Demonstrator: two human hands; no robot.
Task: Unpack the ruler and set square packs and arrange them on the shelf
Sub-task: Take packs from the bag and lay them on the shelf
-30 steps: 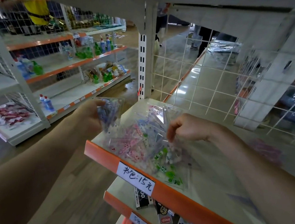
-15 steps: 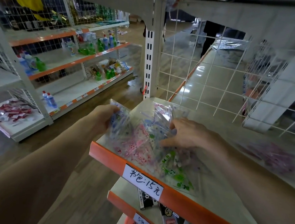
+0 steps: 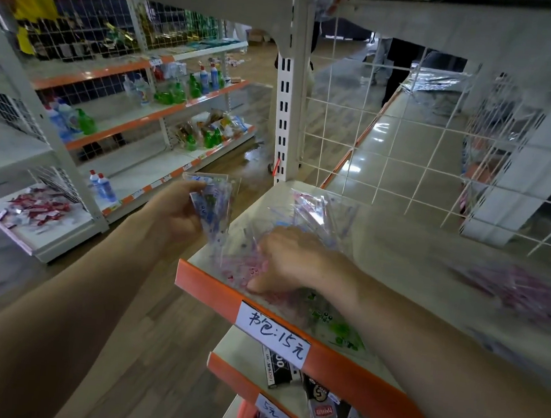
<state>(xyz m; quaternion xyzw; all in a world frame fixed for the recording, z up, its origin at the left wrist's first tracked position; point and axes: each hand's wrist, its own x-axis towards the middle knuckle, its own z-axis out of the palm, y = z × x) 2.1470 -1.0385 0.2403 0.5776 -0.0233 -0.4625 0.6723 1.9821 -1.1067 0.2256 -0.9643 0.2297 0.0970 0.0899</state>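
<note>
Forearms are seen reaching in from the lower edge of the frame toward its middle. The left hand (image 3: 180, 215) is held raised just left of the shelf corner, and its fingers and thumb are closed round a clear plastic pack with blue print (image 3: 213, 205). This pack is held nearly upright and off the board, with its lower end near the shelf's left edge. The right hand (image 3: 291, 260) is laid knuckles-up on a loose pile of clear plastic packs with pink and green print (image 3: 337, 329), at the front left of the cream shelf board with an orange front strip (image 3: 209, 284). Its thumb is stretched along the pile toward the front edge. Its fingers are bent downward and hidden behind the knuckles, so whether a pack is gripped cannot be told. A few packs at the back of the pile are stood on edge, above the hand in the frame. A white handwritten price label (image 3: 273, 330) is fixed to the orange strip just below the right wrist. The board is bounded at the rear by a white wire grid panel (image 3: 373, 144) and at its left rear corner by a white slotted upright post (image 3: 286, 109). A stretch of cream board is seen between the pile and the grid, and on to the right as far as a blurred heap of pink packs (image 3: 520, 293). Left of the shelf, brown wooden floor (image 3: 143, 330) is seen beyond the left forearm.
</note>
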